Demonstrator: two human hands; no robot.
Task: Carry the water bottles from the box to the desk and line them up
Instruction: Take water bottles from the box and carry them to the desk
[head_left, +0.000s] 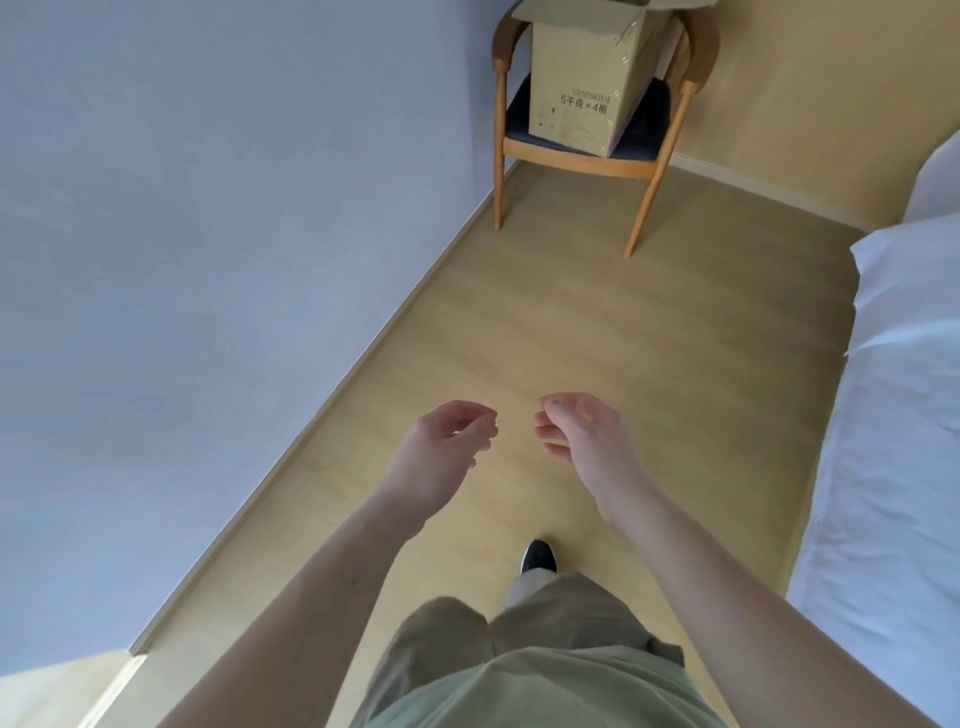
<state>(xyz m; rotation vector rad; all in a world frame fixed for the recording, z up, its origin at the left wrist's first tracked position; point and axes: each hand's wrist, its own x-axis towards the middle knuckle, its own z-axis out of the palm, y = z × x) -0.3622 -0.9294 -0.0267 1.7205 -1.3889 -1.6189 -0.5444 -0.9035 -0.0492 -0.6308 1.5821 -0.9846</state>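
Observation:
A brown cardboard box (587, 78) with printed lettering stands on the seat of a wooden armchair (649, 171) at the far end of the room, its top flaps open. No water bottle shows, and the box's inside is hidden. My left hand (447, 447) and my right hand (576, 436) are held out in front of me over the floor, well short of the chair. Both have loosely curled fingers and hold nothing.
A pale blue wall (182, 260) runs along the left. A bed with white bedding (893, 426) lines the right side. The light wooden floor (597, 322) forms a corridor between them toward the chair. My dark shoe (538, 555) steps forward.

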